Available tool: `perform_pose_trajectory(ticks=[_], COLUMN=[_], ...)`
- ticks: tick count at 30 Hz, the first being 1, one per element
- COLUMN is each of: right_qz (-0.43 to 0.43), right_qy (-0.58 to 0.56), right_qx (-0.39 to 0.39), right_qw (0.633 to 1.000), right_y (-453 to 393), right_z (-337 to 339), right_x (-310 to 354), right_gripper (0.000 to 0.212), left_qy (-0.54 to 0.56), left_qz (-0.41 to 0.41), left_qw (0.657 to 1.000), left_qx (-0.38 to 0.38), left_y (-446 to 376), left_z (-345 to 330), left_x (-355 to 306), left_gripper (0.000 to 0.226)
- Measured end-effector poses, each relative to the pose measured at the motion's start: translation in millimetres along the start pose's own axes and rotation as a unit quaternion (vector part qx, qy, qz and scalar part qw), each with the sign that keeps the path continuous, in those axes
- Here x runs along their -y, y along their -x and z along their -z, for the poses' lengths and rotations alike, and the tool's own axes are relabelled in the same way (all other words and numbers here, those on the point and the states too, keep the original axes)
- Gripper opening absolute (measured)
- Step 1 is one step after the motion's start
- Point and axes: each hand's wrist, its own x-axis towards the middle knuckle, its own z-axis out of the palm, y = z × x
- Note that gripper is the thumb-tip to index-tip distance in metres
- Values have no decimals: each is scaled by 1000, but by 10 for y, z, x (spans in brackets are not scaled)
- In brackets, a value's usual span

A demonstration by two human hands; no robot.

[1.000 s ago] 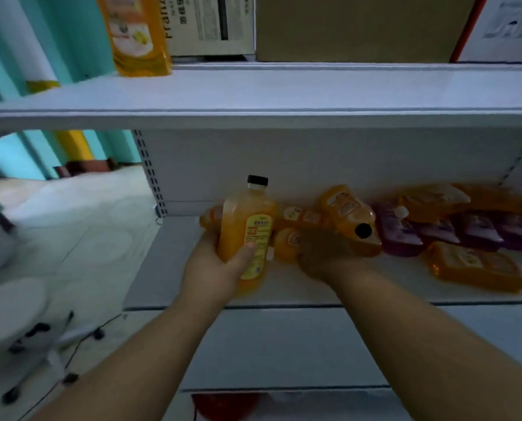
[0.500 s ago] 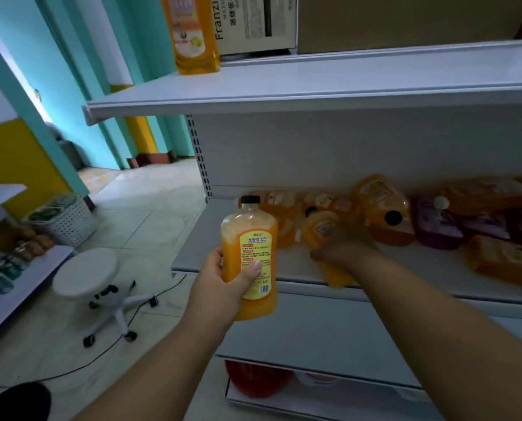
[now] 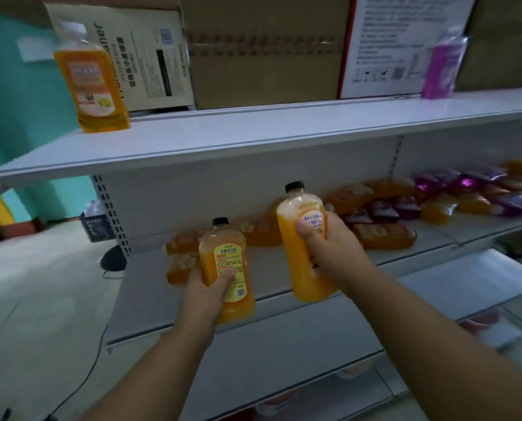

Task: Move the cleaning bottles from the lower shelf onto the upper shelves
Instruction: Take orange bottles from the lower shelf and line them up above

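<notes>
hands [image 3: 211,287] hiding labels, bottom shelf blurred

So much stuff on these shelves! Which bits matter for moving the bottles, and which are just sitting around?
Part of the job:
left hand gripping an orange bottle
right hand gripping a taller orange bottle
bottles lying on the lower shelf
upper shelf

Just lying about:
cardboard box
blue crate

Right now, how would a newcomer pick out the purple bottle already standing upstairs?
Find the upper shelf with cardboard boxes along its back. At its far right stands the purple bottle, upright before a white printed box; the only other upright bottle there is orange, far left.
</notes>
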Motion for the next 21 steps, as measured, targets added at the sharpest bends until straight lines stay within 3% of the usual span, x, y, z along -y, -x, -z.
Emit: perform_pose_trajectory(ticks=[6,11,21], right_qz=[-27,-24,23], right_qy=[-116,-184,-112], right_qx=[-44,-119,-259], right_qw=[992,975,959], right_y=[544,819,1126], right_z=[535,1203,3126], right_x=[113,238,-70], right_gripper=[42,76,85], left_qy=[22,28,84], left_qz=[9,-18,-17], left_qw=[992,976,940], left_qx=[122,214,331], left_y=[186,496,1361], left_z=[-524,-1116,-3063], left_x=[-195,-469,-1101], left_gripper=[63,66,63])
